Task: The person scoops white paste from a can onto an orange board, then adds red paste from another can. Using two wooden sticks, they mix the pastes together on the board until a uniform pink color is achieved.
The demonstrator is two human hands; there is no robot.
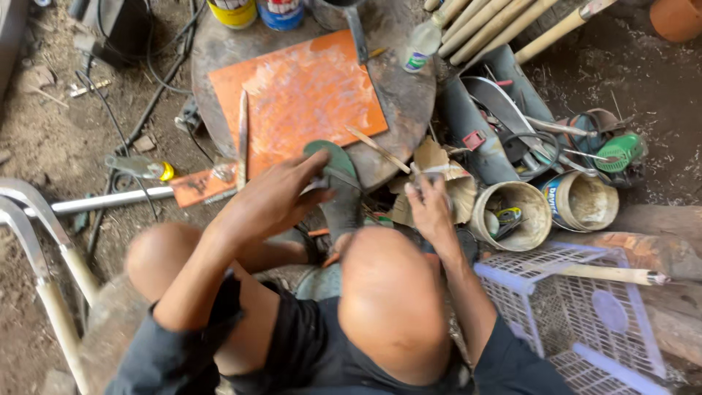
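My left hand [281,194] grips a green and grey flip-flop sandal [338,183], held toe-up at the near edge of a round stone slab [406,95]. My right hand [430,201] reaches into crumpled brown paper scraps [446,183] just right of the sandal, fingers curled on something small that I cannot make out. My bare knees are below both hands. An orange square tile [300,95] lies on the slab, with a long thin blade [242,139] along its left edge and a thin stick [378,148] at its near right corner.
Paint tins [234,11] stand at the slab's far edge. Two open tubs [512,216] and a heap of tools, including a green one [620,151], lie to the right. A pale plastic crate [578,314] is at lower right, wooden handles [490,25] above, curved metal bars [36,241] left.
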